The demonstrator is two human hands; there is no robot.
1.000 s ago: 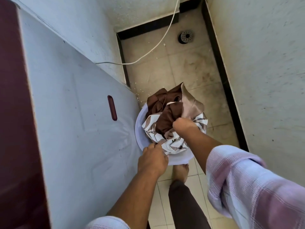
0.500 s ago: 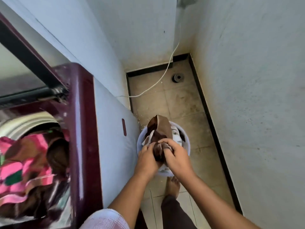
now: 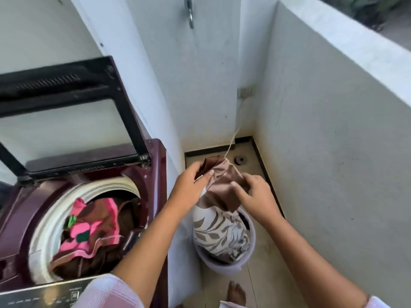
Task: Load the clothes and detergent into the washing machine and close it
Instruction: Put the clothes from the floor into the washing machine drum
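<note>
A maroon top-load washing machine (image 3: 153, 174) stands at the left with its lid (image 3: 66, 112) raised. Pink and brown clothes (image 3: 93, 232) lie in its drum. To its right a pale bucket (image 3: 224, 266) sits on the floor. A brown and leaf-patterned cloth (image 3: 219, 232) hangs out of the bucket, lifted above it. My left hand (image 3: 191, 183) grips the cloth's upper brown edge. My right hand (image 3: 255, 194) pinches the cloth a little lower on the right. No detergent is in view.
White walls close in the narrow tiled floor (image 3: 266, 252) at the back and right. A white cable (image 3: 233, 138) runs down from a wall socket (image 3: 244, 92) to the corner. A floor drain (image 3: 240, 161) sits by the back wall. My bare foot (image 3: 236, 294) stands below the bucket.
Both hands have lifted the brown and patterned cloth up out of the bucket. My view has swung up and left, so the open machine and its lid now show.
</note>
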